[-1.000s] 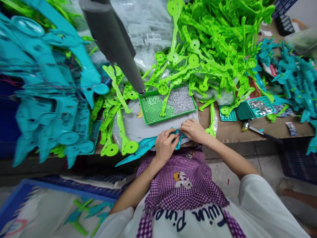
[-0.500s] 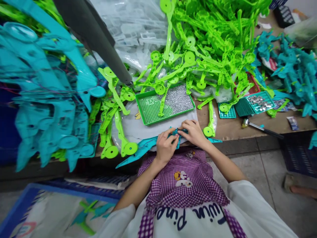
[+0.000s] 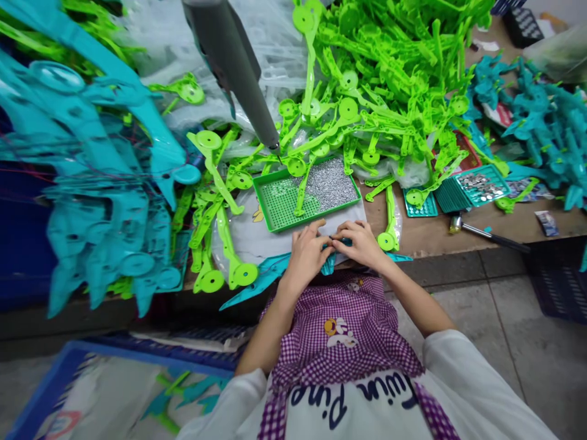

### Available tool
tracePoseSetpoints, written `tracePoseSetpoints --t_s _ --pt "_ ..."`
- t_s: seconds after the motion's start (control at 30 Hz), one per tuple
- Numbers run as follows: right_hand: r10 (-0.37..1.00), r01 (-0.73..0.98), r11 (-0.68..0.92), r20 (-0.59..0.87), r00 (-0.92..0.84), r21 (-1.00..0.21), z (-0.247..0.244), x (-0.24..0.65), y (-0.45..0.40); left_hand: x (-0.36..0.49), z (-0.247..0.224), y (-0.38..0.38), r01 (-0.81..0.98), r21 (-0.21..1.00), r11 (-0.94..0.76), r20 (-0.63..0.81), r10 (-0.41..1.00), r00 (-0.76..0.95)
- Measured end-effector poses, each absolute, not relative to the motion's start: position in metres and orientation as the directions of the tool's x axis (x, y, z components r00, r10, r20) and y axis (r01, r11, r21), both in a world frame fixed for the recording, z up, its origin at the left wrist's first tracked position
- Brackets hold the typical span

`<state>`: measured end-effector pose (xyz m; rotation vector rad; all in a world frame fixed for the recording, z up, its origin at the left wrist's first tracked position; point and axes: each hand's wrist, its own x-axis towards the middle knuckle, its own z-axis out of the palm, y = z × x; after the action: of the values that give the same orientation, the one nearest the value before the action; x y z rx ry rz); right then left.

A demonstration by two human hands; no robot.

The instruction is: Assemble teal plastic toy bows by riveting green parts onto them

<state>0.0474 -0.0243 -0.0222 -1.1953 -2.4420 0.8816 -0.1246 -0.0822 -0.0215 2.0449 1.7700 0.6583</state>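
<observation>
A long teal plastic part lies along the table's front edge, its pointed end to the left and another tip showing on the right. My left hand is closed on its middle, thumb and fingertips pinched inward. Facing it, my right hand grips the same part, fingertips almost meeting those of the left. Whatever small piece sits between the fingertips is hidden. Just behind the hands stands a green tray of small silvery screws, with a lime green arm piece lying in it.
A grey power screwdriver hangs tip-down behind the tray. Lime green parts are heaped at the back, teal parts at the left. On the right lie a hammer and a teal tray of metal pieces. A blue crate stands lower left.
The hanging screwdriver has swung to the right. My left hand has turned slightly over the teal part, covering more of its middle. My right hand stays nearly in place.
</observation>
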Motion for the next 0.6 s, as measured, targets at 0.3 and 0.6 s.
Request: tracePoseSetpoints --t_s 0.3,0.6 --pt "0.770 0.629 0.450 -0.081 -0.633 -0.634 -0.016 0.047 -0.023 -0.131 -0.027 -0.096 0.824 0.468 -0.318 0.245 0.943 0.225" --pt "0.783 0.662 0.443 -0.099 -0.614 -0.605 -0.015 0.045 -0.025 -0.126 -0.051 -0.099 0.800 0.484 -0.356 0.436 0.890 0.132"
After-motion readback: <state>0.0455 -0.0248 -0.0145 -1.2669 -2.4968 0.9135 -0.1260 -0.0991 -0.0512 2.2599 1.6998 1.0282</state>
